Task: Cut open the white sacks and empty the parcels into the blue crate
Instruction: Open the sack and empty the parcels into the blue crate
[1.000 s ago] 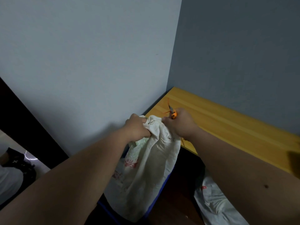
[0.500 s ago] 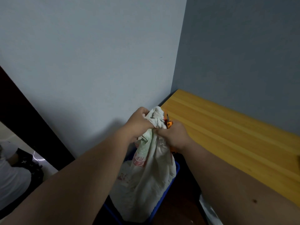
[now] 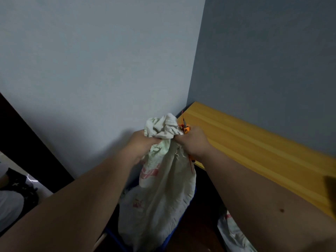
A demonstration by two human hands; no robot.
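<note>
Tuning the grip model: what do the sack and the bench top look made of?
White sack: looks like woven plastic fabric, matte; it crumples in soft folds at the neck, with frayed threads and faded red print. Bench top: looks like yellow-finished wood or laminate, smooth, with long, straight plank-like lines; which one cannot be told.

The room is dim and the colours look muted, with soft, even light on the pale wall (image 3: 94, 57) and no glare. A broad, soft-edged shadow falls on that wall to the left of the hands, and the floor under the yellow table (image 3: 263, 142) is almost black. Wide-angle distortion bends straight lines near the edges, and the forearms at the bottom look oversized and slightly soft.
</note>
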